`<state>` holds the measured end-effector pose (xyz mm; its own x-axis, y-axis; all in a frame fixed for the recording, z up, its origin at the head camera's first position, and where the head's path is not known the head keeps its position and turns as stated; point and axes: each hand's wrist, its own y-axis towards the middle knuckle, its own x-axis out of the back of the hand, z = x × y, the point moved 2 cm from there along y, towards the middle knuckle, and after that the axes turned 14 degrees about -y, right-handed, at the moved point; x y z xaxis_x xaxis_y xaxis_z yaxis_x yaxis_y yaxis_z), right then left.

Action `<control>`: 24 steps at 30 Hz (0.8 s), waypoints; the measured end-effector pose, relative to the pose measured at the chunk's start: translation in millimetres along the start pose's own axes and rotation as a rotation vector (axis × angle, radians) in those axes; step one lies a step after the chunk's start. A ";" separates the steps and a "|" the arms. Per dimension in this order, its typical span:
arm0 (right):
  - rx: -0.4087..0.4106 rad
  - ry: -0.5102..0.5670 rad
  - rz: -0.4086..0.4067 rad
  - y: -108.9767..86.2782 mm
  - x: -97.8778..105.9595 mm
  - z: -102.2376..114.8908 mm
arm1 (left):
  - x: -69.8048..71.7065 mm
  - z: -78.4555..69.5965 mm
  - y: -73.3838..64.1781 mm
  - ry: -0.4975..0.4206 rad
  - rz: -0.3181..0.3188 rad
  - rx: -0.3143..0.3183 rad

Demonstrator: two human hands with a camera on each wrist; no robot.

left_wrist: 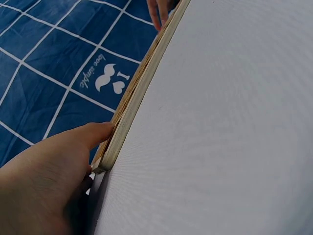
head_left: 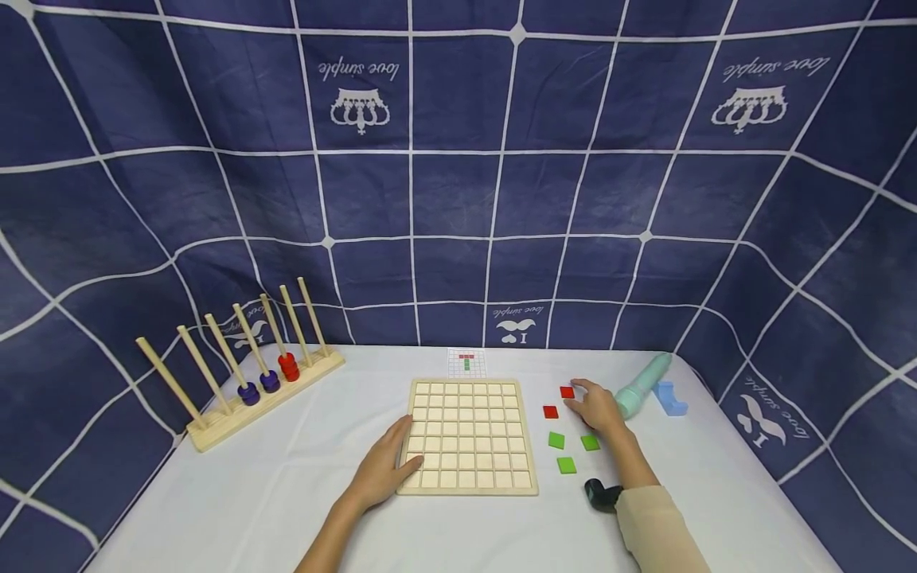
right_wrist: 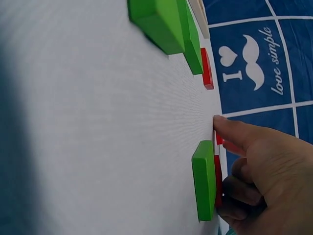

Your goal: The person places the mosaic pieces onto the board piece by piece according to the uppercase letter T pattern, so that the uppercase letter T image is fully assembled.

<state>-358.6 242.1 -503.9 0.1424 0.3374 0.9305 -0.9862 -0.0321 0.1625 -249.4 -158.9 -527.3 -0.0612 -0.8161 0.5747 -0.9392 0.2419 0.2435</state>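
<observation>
A square wooden grid board lies on the white table. My left hand rests at its left side, fingers stretched along the edge and thumb over the rim onto the top face; in the left wrist view the thumb presses on the board near a corner. Over on the right, my right hand pinches a red square tile between thumb and a finger. Another red tile lies just left of it. A further red tile sits beneath the curled fingers, hidden in the head view.
Green tiles lie right of the board. Behind it is a card with a red and green T pattern. A peg rack with rings stands left. A mint-green tube, a blue block and a black object flank my right arm.
</observation>
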 end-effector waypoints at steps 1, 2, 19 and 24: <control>0.001 -0.003 0.000 -0.3 -0.3 -0.3 | 0.2 -0.7 -0.2 -0.001 0.000 0.003; 0.000 -0.006 0.003 -0.3 -0.8 -0.6 | 0.4 -1.5 -0.5 0.001 0.000 0.006; -0.007 -0.011 0.006 0.6 -4.2 -1.0 | -0.6 -1.3 -0.5 0.031 -0.001 0.003; -0.009 -0.008 0.008 1.4 -3.9 -1.4 | -0.1 -2.9 -0.1 0.027 -0.001 -0.001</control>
<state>-360.6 242.1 -507.7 0.1351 0.3296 0.9344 -0.9880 -0.0260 0.1520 -248.3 -157.3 -525.1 -0.0516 -0.8020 0.5950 -0.9390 0.2418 0.2445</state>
